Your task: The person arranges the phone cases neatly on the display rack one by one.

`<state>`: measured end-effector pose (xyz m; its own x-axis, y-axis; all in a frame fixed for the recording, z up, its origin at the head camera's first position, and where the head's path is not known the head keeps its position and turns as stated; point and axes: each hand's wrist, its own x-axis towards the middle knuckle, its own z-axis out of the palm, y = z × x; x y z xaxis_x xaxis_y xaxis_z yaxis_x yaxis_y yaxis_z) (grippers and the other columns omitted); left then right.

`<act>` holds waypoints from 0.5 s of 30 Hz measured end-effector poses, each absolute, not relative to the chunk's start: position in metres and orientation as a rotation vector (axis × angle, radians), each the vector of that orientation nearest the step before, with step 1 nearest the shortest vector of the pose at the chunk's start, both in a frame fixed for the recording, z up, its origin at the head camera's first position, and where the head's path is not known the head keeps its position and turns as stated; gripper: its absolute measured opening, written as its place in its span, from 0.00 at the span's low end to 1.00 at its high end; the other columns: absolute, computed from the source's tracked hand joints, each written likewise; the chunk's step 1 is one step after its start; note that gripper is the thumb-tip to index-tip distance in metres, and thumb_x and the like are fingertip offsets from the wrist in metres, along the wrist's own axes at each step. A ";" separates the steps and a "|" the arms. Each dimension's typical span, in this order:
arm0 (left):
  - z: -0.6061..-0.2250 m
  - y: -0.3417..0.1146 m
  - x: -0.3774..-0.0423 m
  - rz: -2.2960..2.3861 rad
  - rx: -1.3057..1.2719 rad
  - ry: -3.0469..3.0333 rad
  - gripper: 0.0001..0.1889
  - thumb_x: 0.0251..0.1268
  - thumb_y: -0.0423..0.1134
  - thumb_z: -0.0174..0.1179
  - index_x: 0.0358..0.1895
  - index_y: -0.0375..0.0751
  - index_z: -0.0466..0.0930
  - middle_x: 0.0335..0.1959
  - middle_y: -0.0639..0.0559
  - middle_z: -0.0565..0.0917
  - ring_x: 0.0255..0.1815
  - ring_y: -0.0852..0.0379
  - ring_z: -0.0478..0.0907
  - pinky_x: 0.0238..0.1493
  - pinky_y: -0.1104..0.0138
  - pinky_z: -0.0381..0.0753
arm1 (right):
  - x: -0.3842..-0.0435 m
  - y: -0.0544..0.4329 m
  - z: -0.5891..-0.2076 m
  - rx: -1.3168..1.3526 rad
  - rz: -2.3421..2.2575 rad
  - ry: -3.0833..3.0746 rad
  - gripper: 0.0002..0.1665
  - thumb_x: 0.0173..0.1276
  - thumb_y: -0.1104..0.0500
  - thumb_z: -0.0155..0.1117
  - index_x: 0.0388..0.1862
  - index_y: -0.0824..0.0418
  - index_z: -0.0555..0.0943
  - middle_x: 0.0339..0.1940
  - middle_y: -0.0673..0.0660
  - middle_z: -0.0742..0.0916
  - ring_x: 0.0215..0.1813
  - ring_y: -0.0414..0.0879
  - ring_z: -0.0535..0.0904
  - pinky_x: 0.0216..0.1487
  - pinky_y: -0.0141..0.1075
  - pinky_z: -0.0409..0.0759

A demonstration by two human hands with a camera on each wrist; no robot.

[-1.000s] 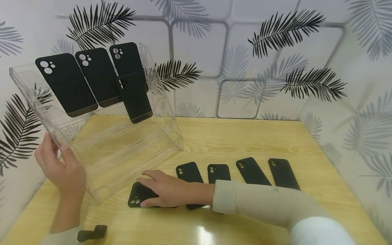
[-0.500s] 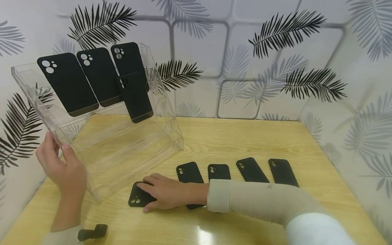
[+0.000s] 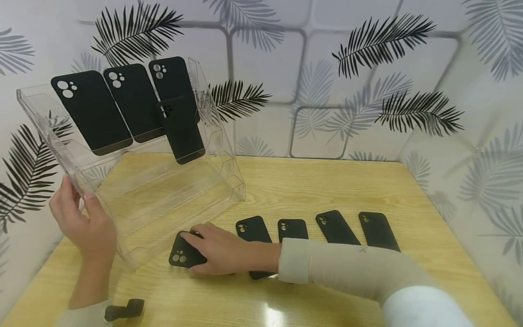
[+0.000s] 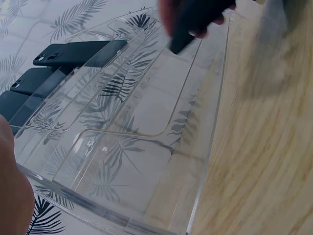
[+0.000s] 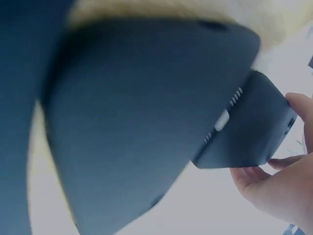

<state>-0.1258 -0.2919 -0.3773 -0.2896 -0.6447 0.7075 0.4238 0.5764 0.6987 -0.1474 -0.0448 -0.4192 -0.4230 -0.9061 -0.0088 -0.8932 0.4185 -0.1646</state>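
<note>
My left hand (image 3: 87,227) grips the near left side of a clear acrylic tiered display stand (image 3: 175,200). My right hand (image 3: 222,250) holds a black phone case (image 3: 184,252) between thumb and fingers, its camera cutouts toward the left; that end is raised off the table. In the right wrist view the held phone case (image 5: 249,122) shows its edge with a port slot and speaker holes, while another case (image 5: 146,112) fills the foreground. Three black cases (image 3: 91,113) stand along the stand's top tier, and one case (image 3: 181,131) leans on the tier in front.
Several black cases lie on the wooden table (image 3: 318,186), among them a left one (image 3: 252,231) and a far right one (image 3: 377,231). My right sleeve (image 3: 347,265) crosses over part of them. Leaf-patterned wall covering (image 3: 269,68) rises behind the table.
My right hand has taken hold of the phone case that lay flat under it, and the case's left end has come up from the table. My left hand stays on the stand.
</note>
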 end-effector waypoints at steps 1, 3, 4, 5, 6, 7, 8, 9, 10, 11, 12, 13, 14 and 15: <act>-0.378 -0.292 -0.126 -1.052 0.195 -1.543 0.23 0.71 0.28 0.49 0.68 0.41 0.74 0.53 0.64 0.70 0.61 0.58 0.72 0.68 0.65 0.75 | -0.148 -0.045 -0.416 -1.628 -0.227 2.581 0.51 0.69 0.36 0.62 0.82 0.55 0.56 0.71 0.57 0.72 0.65 0.44 0.72 0.63 0.28 0.76; -0.378 -0.293 -0.127 -1.053 0.197 -1.540 0.23 0.71 0.28 0.49 0.68 0.41 0.74 0.53 0.64 0.70 0.61 0.57 0.72 0.68 0.65 0.75 | -0.150 -0.046 -0.410 -1.615 -0.283 2.604 0.52 0.68 0.36 0.63 0.82 0.56 0.55 0.72 0.58 0.70 0.65 0.43 0.72 0.62 0.28 0.76; -0.378 -0.293 -0.127 -1.052 0.198 -1.539 0.23 0.71 0.28 0.49 0.68 0.41 0.74 0.53 0.64 0.70 0.61 0.57 0.72 0.68 0.65 0.75 | -0.151 -0.046 -0.406 -1.608 -0.314 2.612 0.52 0.68 0.37 0.64 0.82 0.56 0.54 0.73 0.58 0.69 0.66 0.44 0.71 0.63 0.28 0.76; -0.378 -0.294 -0.127 -1.052 0.198 -1.539 0.23 0.71 0.28 0.49 0.68 0.41 0.74 0.53 0.64 0.70 0.61 0.57 0.72 0.69 0.65 0.75 | -0.151 -0.047 -0.403 -1.595 -0.346 2.619 0.53 0.68 0.38 0.65 0.82 0.55 0.53 0.74 0.59 0.67 0.67 0.45 0.71 0.65 0.29 0.75; -0.379 -0.294 -0.127 -1.053 0.198 -1.539 0.23 0.71 0.28 0.49 0.68 0.41 0.74 0.53 0.64 0.70 0.62 0.57 0.72 0.69 0.65 0.75 | -0.153 -0.047 -0.400 -1.595 -0.376 2.627 0.53 0.68 0.38 0.65 0.82 0.56 0.53 0.76 0.59 0.65 0.69 0.46 0.70 0.67 0.30 0.75; -0.379 -0.294 -0.127 -1.053 0.198 -1.540 0.23 0.71 0.28 0.49 0.68 0.41 0.74 0.53 0.64 0.70 0.62 0.56 0.72 0.69 0.64 0.75 | -0.154 -0.047 -0.398 -1.597 -0.400 2.636 0.53 0.68 0.39 0.65 0.82 0.56 0.53 0.77 0.59 0.64 0.70 0.47 0.69 0.68 0.31 0.74; -0.379 -0.294 -0.127 -1.053 0.197 -1.541 0.23 0.71 0.29 0.49 0.68 0.41 0.74 0.53 0.64 0.70 0.62 0.56 0.72 0.69 0.64 0.75 | -0.155 -0.047 -0.395 -1.600 -0.418 2.648 0.53 0.68 0.39 0.65 0.82 0.56 0.53 0.78 0.59 0.63 0.72 0.48 0.68 0.70 0.32 0.73; -0.379 -0.294 -0.127 -1.052 0.197 -1.543 0.23 0.71 0.29 0.49 0.68 0.41 0.74 0.53 0.64 0.70 0.62 0.56 0.72 0.69 0.64 0.75 | -0.156 -0.047 -0.392 -1.607 -0.437 2.660 0.53 0.68 0.39 0.65 0.82 0.57 0.53 0.79 0.59 0.62 0.73 0.49 0.67 0.71 0.33 0.73; -0.380 -0.294 -0.127 -1.052 0.197 -1.541 0.23 0.71 0.29 0.49 0.68 0.41 0.74 0.53 0.64 0.70 0.62 0.56 0.72 0.69 0.64 0.75 | -0.158 -0.048 -0.389 -1.614 -0.452 2.675 0.52 0.68 0.40 0.65 0.82 0.57 0.53 0.79 0.59 0.61 0.73 0.49 0.67 0.71 0.33 0.72; -0.380 -0.295 -0.127 -1.051 0.196 -1.541 0.23 0.71 0.29 0.49 0.68 0.41 0.74 0.53 0.64 0.70 0.62 0.57 0.72 0.69 0.65 0.75 | -0.159 -0.048 -0.386 -1.620 -0.464 2.691 0.52 0.68 0.40 0.65 0.82 0.58 0.54 0.79 0.59 0.62 0.73 0.50 0.67 0.71 0.33 0.72; -0.380 -0.295 -0.127 -1.048 0.195 -1.541 0.23 0.71 0.29 0.49 0.68 0.41 0.74 0.54 0.64 0.71 0.62 0.57 0.72 0.68 0.65 0.75 | -0.161 -0.049 -0.383 -1.620 -0.480 2.705 0.51 0.69 0.40 0.64 0.82 0.58 0.54 0.79 0.58 0.62 0.72 0.50 0.67 0.70 0.33 0.72; -0.380 -0.295 -0.127 -1.047 0.194 -1.538 0.23 0.71 0.29 0.49 0.68 0.41 0.74 0.54 0.63 0.71 0.61 0.57 0.72 0.68 0.65 0.75 | -0.163 -0.050 -0.379 -1.611 -0.500 2.716 0.51 0.69 0.41 0.64 0.82 0.58 0.54 0.79 0.58 0.62 0.72 0.49 0.67 0.70 0.33 0.72; -0.380 -0.295 -0.127 -1.046 0.193 -1.536 0.23 0.71 0.29 0.50 0.68 0.41 0.74 0.54 0.63 0.71 0.61 0.56 0.72 0.68 0.65 0.75 | -0.166 -0.051 -0.375 -1.598 -0.522 2.727 0.51 0.69 0.40 0.64 0.82 0.58 0.54 0.79 0.57 0.62 0.72 0.49 0.67 0.69 0.33 0.73; -0.380 -0.295 -0.128 -1.045 0.192 -1.534 0.23 0.71 0.29 0.50 0.68 0.41 0.75 0.54 0.63 0.71 0.61 0.56 0.72 0.68 0.65 0.76 | -0.169 -0.052 -0.370 -1.585 -0.549 2.738 0.51 0.69 0.40 0.64 0.82 0.58 0.54 0.79 0.57 0.62 0.71 0.48 0.67 0.68 0.32 0.73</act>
<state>-0.1276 -0.2950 -0.3802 -0.2773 -0.6451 0.7120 0.4270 0.5811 0.6928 -0.1687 -0.0522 -0.3703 -0.5110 -0.8289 0.2275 -0.8525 0.4549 -0.2574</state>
